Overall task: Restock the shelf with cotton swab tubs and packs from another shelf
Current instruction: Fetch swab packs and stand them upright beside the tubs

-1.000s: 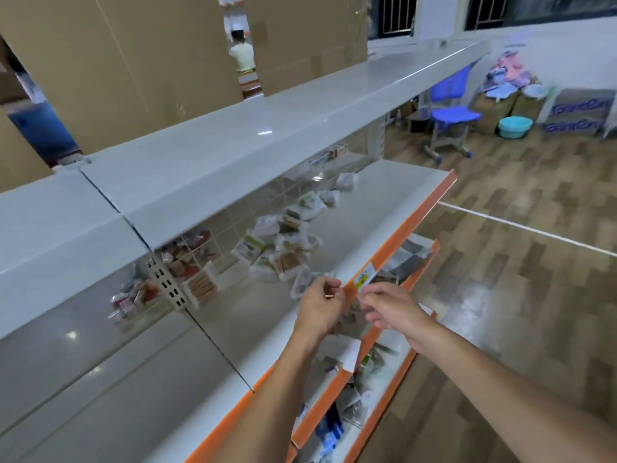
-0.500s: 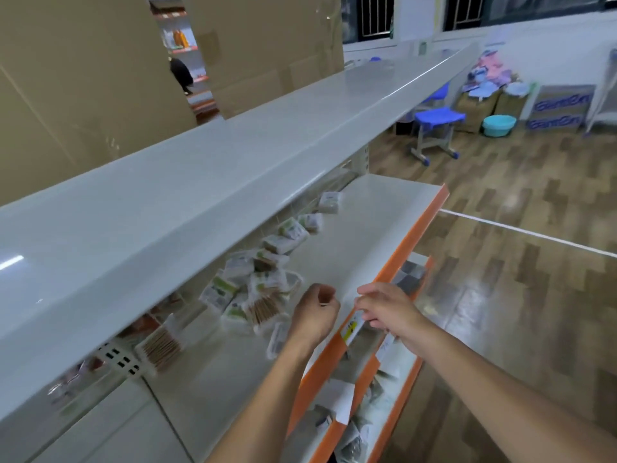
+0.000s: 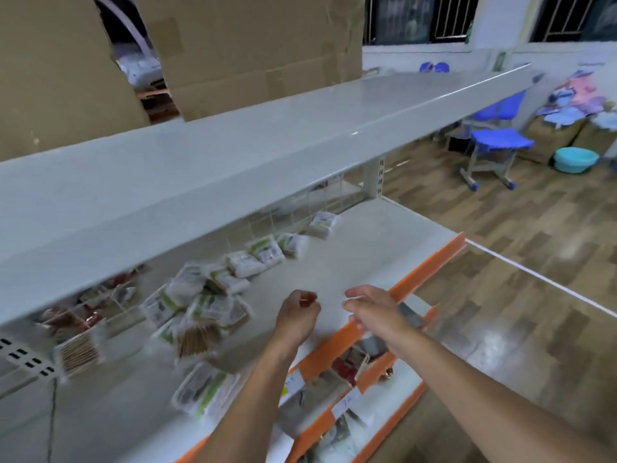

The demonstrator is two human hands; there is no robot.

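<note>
Labels too blurred to read; price tag (image 3: 291,385) on orange shelf edge (image 3: 337,339) illegible. Cotton swab packs (image 3: 207,302) piled on shelf, just left of both hands. Left hand (image 3: 298,317) curled, maybe pinching something tiny, can't tell what. Right hand (image 3: 375,309) w/ fingers loosely extended over shelf edge, grasping nothing.

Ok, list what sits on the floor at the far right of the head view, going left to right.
Blue chair → teal basin. The cardboard boxes behind them overlap both, so I leave them out of the order.
</note>
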